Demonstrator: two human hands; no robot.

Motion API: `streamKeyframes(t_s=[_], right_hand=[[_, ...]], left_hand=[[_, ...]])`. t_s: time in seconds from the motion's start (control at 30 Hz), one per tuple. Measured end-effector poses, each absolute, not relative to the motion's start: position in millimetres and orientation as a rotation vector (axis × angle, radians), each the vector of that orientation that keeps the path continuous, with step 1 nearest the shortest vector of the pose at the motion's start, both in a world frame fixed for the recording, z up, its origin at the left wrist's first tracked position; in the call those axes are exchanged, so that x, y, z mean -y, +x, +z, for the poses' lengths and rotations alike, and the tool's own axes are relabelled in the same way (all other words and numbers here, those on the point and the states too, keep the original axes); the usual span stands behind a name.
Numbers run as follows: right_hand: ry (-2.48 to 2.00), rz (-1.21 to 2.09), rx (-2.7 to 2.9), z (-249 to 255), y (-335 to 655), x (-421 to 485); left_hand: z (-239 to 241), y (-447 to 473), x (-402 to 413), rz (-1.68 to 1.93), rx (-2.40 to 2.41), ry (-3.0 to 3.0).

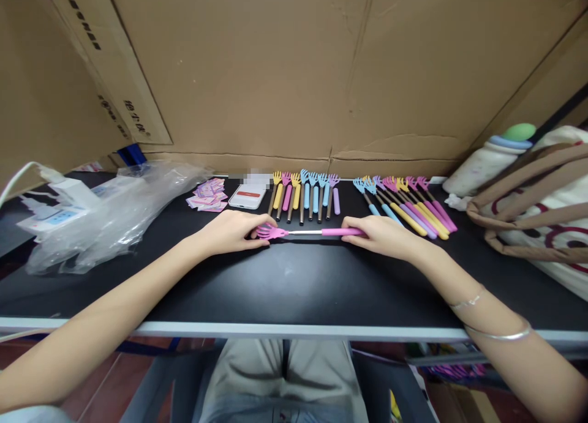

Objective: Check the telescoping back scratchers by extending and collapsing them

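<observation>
Stretched level between my hands is a pink back scratcher (305,232) with a claw-shaped head, a thin metal rod and a pink handle. My left hand (232,230) pinches the claw end, and my right hand (379,234) grips the far end of the handle. Just behind it lies a row of back scratcher heads on dark rods (301,199) in yellow, pink, blue and purple, with loose coloured handles (336,201) among them. To the right, several back scratchers with handles fitted (413,212) lie side by side at a slant.
A black table (285,288) carries everything. On the left are crumpled clear plastic bags (105,221) and a white power strip (59,212). Small printed cards (209,195) lie beside a phone (249,193). A white bottle (487,163) and a cloth bag (542,209) stand right. Cardboard (257,74) walls the back.
</observation>
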State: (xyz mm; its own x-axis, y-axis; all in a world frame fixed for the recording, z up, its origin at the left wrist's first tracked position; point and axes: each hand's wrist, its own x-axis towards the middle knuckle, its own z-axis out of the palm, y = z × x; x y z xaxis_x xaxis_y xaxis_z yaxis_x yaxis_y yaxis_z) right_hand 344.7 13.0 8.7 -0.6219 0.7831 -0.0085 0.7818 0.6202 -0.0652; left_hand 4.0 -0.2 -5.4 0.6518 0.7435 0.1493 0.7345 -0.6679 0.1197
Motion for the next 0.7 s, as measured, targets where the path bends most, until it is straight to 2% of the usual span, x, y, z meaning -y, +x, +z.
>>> streamKeyframes(t_s=[0.7], right_hand=[[-1.339, 0.049, 2.825, 8.3, 344.2, -10.9]], left_hand=[[-5.1, 2.1, 1.3, 0.406, -1.289, 2.863]])
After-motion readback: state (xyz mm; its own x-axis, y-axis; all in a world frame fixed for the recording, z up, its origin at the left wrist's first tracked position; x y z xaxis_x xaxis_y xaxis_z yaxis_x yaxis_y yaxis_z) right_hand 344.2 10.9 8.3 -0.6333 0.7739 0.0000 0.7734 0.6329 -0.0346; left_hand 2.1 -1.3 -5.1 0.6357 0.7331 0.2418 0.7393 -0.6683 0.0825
